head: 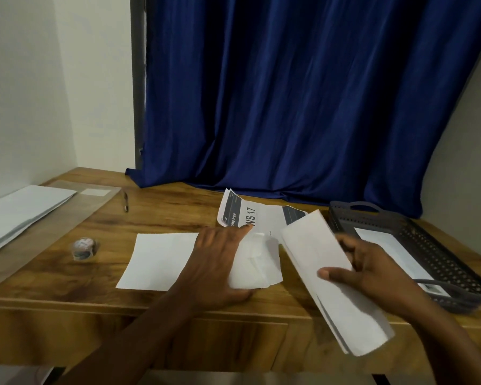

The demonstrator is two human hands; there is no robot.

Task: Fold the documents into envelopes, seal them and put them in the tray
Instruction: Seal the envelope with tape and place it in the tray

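Head view: at centre frame my left hand (217,262) rested flat, fingers straight, on a white envelope (178,259) lying on the wooden desk (161,215). At lower right my right hand (372,270) gripped a folded document (325,270). A printed sheet (258,215) behind read "WS 17". The grey tray (439,251) at right held one envelope.
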